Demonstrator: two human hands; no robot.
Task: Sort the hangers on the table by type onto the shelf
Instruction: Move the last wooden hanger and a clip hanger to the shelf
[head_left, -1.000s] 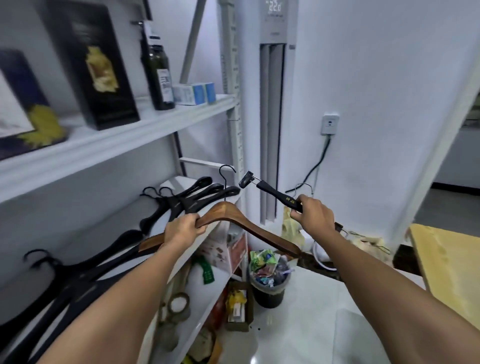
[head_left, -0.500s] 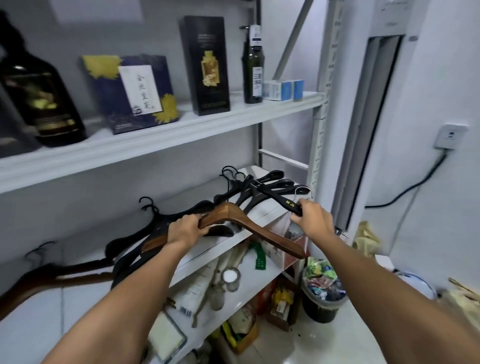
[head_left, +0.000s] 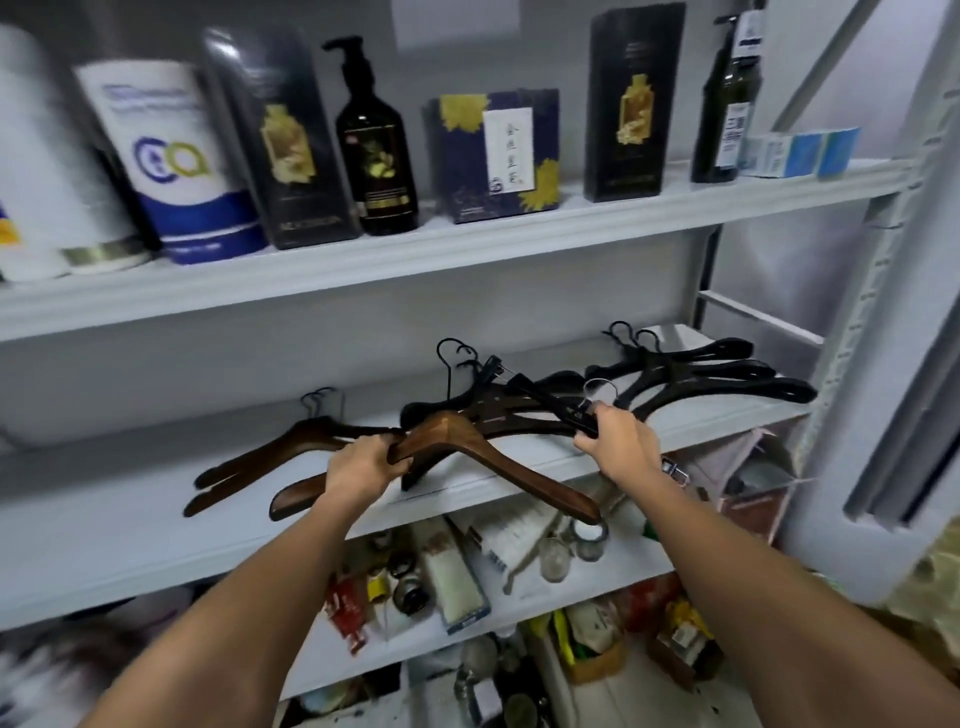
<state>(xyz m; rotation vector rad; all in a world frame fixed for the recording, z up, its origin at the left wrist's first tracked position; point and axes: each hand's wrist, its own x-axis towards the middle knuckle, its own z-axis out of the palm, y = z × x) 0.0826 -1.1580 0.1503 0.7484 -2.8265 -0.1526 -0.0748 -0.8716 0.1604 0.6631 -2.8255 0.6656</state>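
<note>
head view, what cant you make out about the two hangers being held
Head view:
Wooden hanger, in the left hand: hook lost against the dark hangers behind.
Black clip hanger: right hand covers part of its bar.
Table: outside the frame, so hangers left unsorted cannot be counted.

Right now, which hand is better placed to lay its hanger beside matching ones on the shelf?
Left. The left hand grips a brown wooden hanger beside the two brown wooden hangers lying on the shelf; the right hand holds a black clip hanger over plain black hangers.

Blurred Chinese characters on the white label (head_left: 508, 149) of the navy box (head_left: 464, 171).
</note>
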